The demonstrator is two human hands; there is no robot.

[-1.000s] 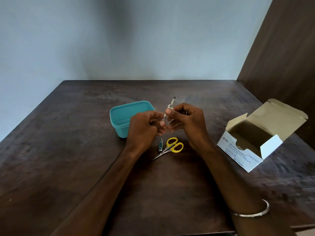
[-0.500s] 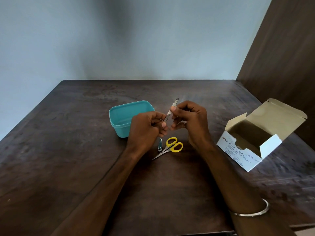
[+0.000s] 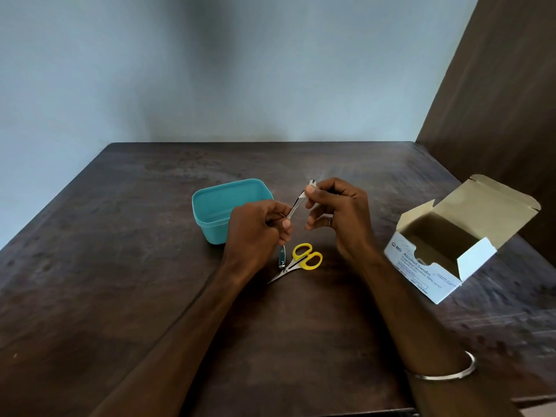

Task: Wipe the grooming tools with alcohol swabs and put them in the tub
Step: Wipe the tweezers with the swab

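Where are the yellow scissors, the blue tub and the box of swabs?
yellow scissors (image 3: 307, 260): head view, on a yellow handle loop.
blue tub (image 3: 210, 227): head view, on its front wall.
box of swabs (image 3: 418, 267): head view, on the printed front panel.

A slim metal tool is held tilted above the table, its lower end in the left hand, a small white swab pinched round its upper end by the right hand. Just left stands an open teal tub. Nearer, yellow-handled scissors lie closed beside a small nail clipper.
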